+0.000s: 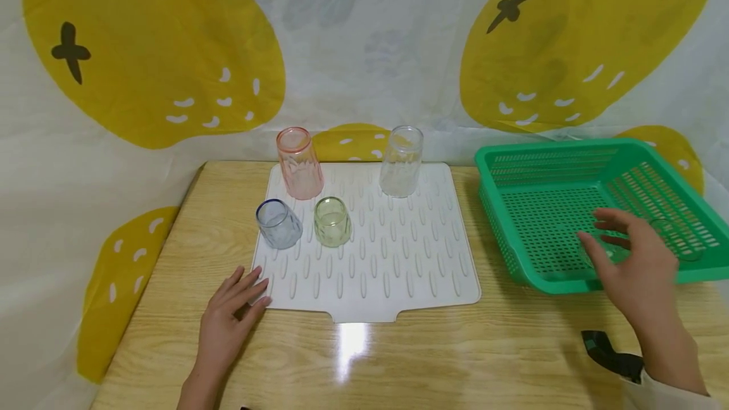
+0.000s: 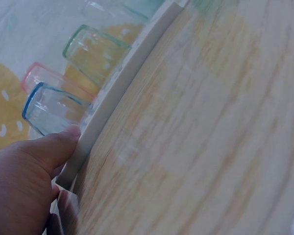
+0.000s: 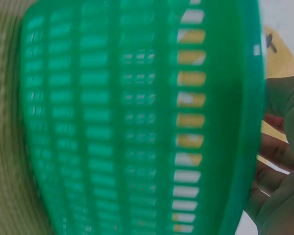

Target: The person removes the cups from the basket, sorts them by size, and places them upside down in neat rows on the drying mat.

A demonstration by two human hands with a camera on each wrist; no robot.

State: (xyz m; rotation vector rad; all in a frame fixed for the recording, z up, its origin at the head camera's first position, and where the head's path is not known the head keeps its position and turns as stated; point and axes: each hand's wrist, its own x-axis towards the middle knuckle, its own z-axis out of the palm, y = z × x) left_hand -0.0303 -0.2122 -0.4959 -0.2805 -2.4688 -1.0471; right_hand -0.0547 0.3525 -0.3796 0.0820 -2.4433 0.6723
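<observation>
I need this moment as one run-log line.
left hand: touches edge of white mat | right hand: over green basket | on mat: pink glass, clear glass, blue-rimmed glass, green glass

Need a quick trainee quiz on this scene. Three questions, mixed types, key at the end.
1. How many glasses stand on the white mat?
2. True or false: seen from the person's side, the pink glass stands farther back than the blue-rimmed glass.
3. Where is the right hand?
A) On the white mat
B) At the green basket
C) On the pink glass

Key:
1. Four
2. True
3. B
</observation>
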